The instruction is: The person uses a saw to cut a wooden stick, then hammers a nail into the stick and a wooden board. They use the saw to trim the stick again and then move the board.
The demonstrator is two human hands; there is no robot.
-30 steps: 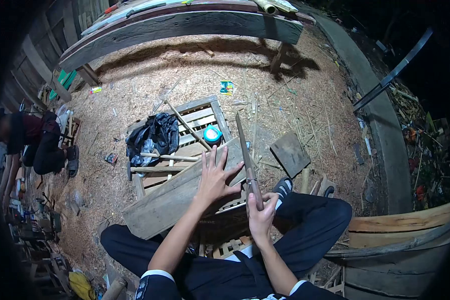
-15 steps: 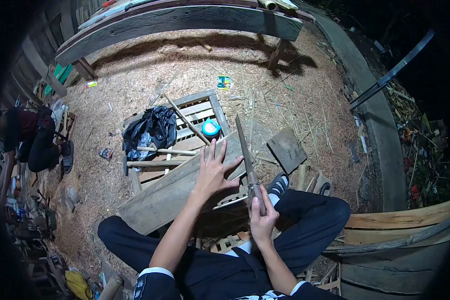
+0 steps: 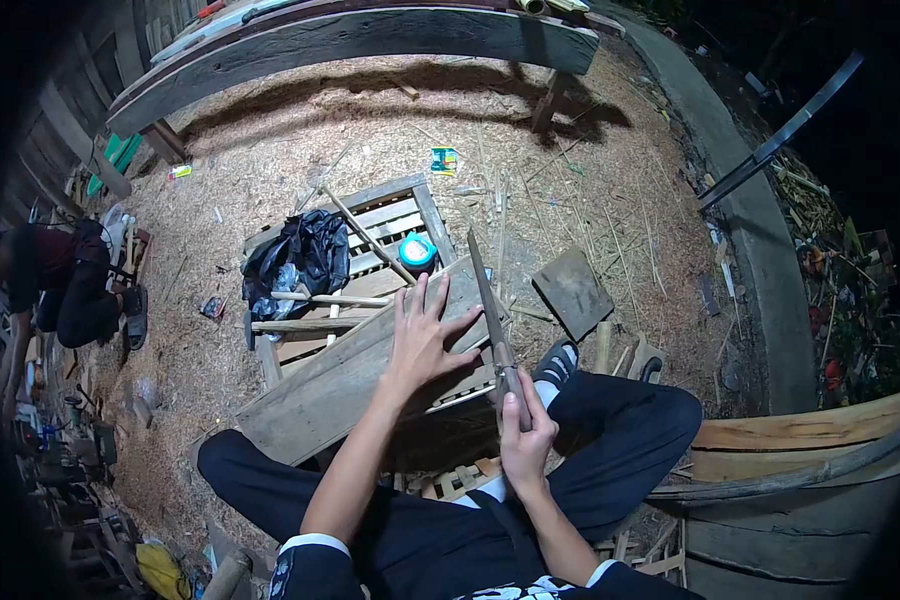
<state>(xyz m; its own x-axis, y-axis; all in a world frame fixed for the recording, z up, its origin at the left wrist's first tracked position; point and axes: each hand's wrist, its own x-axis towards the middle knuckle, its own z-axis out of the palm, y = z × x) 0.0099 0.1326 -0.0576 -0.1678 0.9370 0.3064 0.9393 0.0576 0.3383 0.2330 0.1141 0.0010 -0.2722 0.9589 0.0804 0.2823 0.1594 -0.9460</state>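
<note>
My left hand [image 3: 420, 338] lies with its fingers spread on a weathered wooden board [image 3: 310, 405], which slants across in front of my knees. In my right hand [image 3: 527, 445] is the handle of a long, narrow knife [image 3: 486, 295], its dark blade pointing up and away from me beside the board's right end. A slatted wooden crate [image 3: 432, 215] lies beyond the board. On it are a black plastic bag [image 3: 305, 250], a few sticks [image 3: 368, 240] and a round blue-rimmed container [image 3: 417, 251].
A dark square slab [image 3: 573, 295] lies on the shavings to the right. Across the back runs a long wooden beam [image 3: 360, 40] on legs. Another person [image 3: 80, 285] sits at the left. Planks [image 3: 800, 440] lean at lower right, near a curved metal strip [image 3: 785, 135].
The view has shifted very slightly. My left hand stays spread on the board, and the knife in my right hand has hardly moved.
</note>
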